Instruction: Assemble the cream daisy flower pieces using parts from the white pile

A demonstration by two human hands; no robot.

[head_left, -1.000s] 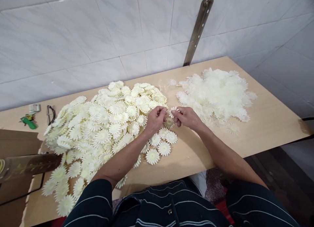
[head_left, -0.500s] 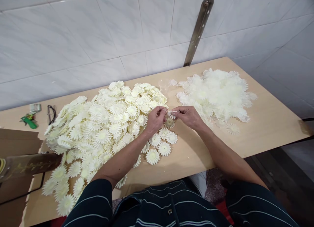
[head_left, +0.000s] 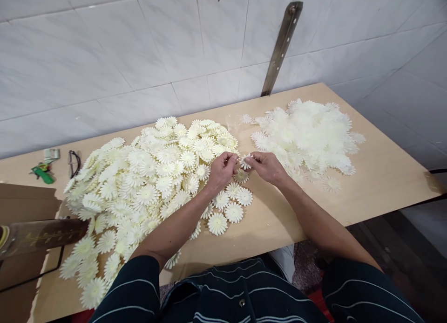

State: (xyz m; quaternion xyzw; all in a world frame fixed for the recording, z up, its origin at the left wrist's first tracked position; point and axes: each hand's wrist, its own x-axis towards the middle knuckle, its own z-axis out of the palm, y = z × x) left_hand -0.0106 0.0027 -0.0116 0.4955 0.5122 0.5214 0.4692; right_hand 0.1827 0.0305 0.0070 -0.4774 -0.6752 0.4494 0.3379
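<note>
Both my hands meet above the middle of the wooden table (head_left: 377, 178). My left hand (head_left: 220, 170) and my right hand (head_left: 267, 167) pinch one small cream daisy-shaped flower piece (head_left: 245, 161) between their fingertips. Just below it another flower (head_left: 240, 175) lies flat on the table. A wide heap of cream-yellow daisy flowers (head_left: 139, 183) spreads to the left of my hands. A paler white pile of flower pieces (head_left: 307, 136) lies to the right, close to my right hand.
A green tool (head_left: 42, 171) and a pair of glasses (head_left: 72, 162) lie at the table's far left by the tiled wall. A cardboard box (head_left: 21, 220) stands at the left edge. A metal strip (head_left: 281, 45) leans on the wall behind.
My hands have stayed in place, with the fingers shifting slightly on the small flower held between them. The view has dipped a little.
</note>
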